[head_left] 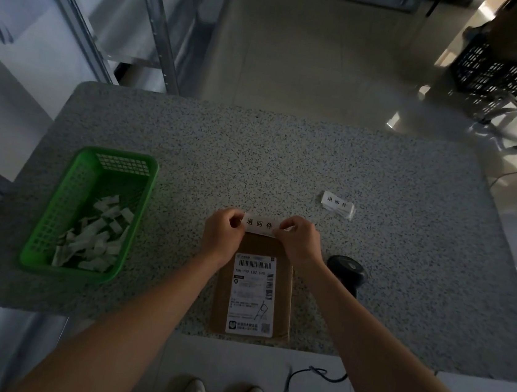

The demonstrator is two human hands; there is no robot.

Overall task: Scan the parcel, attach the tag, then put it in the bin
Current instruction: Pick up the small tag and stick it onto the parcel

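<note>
A flat brown cardboard parcel (252,292) with a white shipping label lies at the table's near edge, in the middle. Over its far end I hold a white tag (259,223) printed with black characters. My left hand (222,235) pinches the tag's left end and my right hand (300,242) pinches its right end. A black barcode scanner (347,270) rests on the table just right of the parcel, beside my right wrist. A green plastic basket (88,212) stands at the left with several crumpled white paper strips inside.
A small stack of spare white tags (337,204) lies on the speckled grey table (287,154) to the far right. Metal shelving stands at the back left, a black crate and an office chair base at the back right. A cable trails on the floor near my feet.
</note>
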